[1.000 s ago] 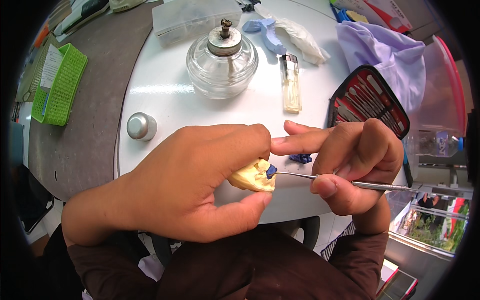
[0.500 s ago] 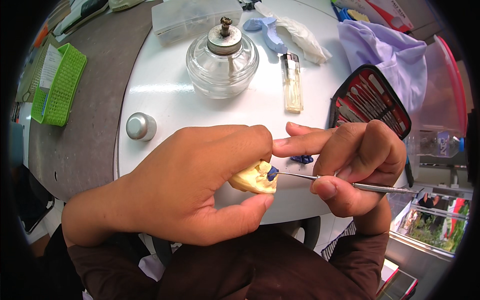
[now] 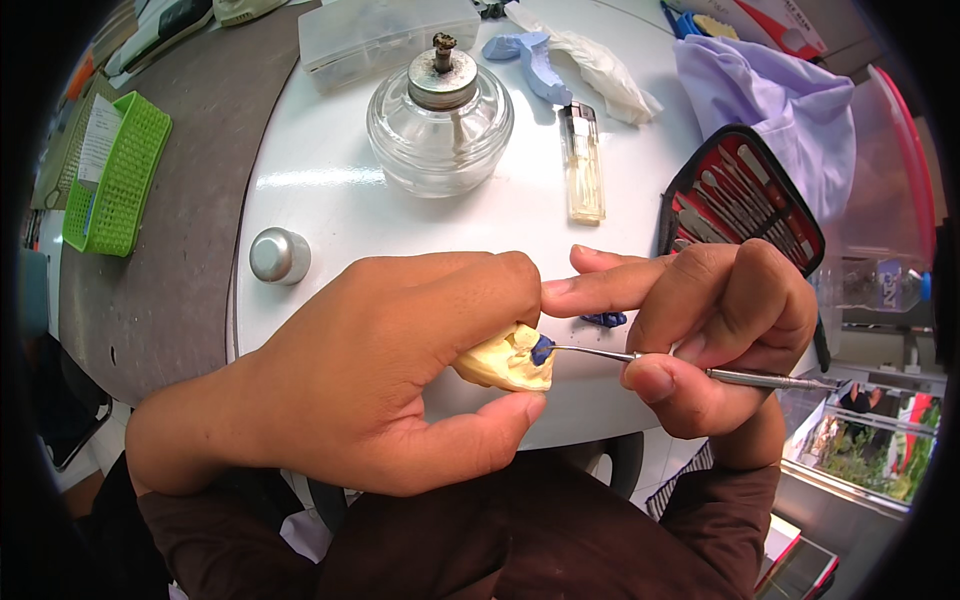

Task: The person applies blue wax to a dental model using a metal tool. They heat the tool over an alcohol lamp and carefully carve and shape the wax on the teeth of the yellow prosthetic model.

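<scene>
My left hand (image 3: 400,370) is closed around a pale yellow dental cast (image 3: 505,362), pinching it between thumb and fingers. Dark blue wax (image 3: 541,349) sits on the cast's right end. In my right hand (image 3: 715,330) is a thin metal wax carver (image 3: 745,378), gripped between thumb and fingers. Its fine tip touches the blue wax. One right finger reaches across and rests against the left hand's knuckle. Behind the fingers, on the white table, lies a lump of dark blue wax (image 3: 606,320), partly hidden.
On the white table (image 3: 330,225) stand a glass spirit lamp (image 3: 440,130), unlit, and its metal cap (image 3: 280,256). A lighter (image 3: 583,165), light blue putty (image 3: 535,65), a tool case (image 3: 745,200) and a clear box (image 3: 385,40) lie around. A green basket (image 3: 120,175) is at left.
Almost nothing has moved. The view has shifted slightly; the carver's tip stays at the blue wax, and both hands keep their grips.
</scene>
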`<state>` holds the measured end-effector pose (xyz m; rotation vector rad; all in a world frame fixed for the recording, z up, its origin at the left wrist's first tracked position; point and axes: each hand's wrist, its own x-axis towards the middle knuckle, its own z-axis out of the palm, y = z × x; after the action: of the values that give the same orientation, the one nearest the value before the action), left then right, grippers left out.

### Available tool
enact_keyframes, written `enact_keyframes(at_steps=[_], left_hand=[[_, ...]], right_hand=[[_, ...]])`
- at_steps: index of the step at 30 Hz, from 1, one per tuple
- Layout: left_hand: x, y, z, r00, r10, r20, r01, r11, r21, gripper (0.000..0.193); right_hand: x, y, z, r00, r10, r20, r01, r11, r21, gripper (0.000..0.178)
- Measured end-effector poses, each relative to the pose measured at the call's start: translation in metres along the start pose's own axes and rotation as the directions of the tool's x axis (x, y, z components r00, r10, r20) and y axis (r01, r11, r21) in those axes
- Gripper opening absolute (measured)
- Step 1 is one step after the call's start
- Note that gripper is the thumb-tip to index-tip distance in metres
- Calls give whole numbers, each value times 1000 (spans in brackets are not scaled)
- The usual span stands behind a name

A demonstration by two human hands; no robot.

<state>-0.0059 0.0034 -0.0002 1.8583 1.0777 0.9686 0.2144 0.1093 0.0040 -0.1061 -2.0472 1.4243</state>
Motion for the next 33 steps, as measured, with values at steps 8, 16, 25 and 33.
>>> enact_keyframes(at_steps=[8, 16, 25, 33], left_hand=[[0, 2, -2, 1000, -18, 12, 18, 1000, 22, 30], [0, 2, 0, 999, -35, 22, 35, 999, 26, 27], [-1, -2, 1, 1000, -12, 22, 11, 1000, 10, 23], [-4, 0, 1, 999, -33, 22, 33, 999, -14, 22]], right_hand=[[2, 1, -4, 992, -16, -122, 21, 999, 40, 39], [21, -2, 5, 915, 138, -379, -144, 989, 11, 25], [19, 18, 1, 971, 64, -231, -67, 998, -7, 31], [21, 14, 5, 975, 140, -174, -138, 990, 20, 43]])
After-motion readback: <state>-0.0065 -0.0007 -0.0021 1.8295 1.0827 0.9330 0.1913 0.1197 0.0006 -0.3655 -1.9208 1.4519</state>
